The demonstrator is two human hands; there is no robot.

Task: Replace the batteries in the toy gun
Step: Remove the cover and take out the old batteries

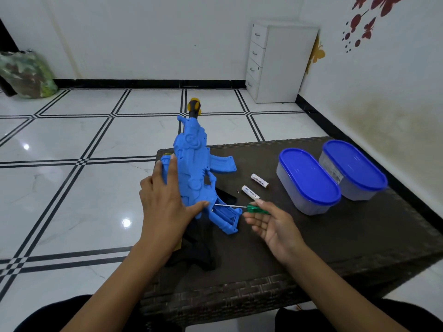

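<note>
on table (335,248), toy gun (191,164) stock hidden, screwdriver (256,208) tip unclear

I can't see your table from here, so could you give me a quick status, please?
Left hand steadying toy gun. Right hand holding screwdriver, tip at open battery compartment. Two batteries loose beside it. Nothing in the way.

the room is bright and evenly lit, seemingly from overhead: two white glare spots sit on the glossy floor tiles (72,188) left of the dark woven table (335,248). the table's surface reads very dark, with little detail in its weave. shadows are soft and short. straight tile lines bow outward away from the table, a wide-angle warp. the whole frame is slightly soft, and the white drawer unit (280,63) beyond the table looks washed out.
</note>
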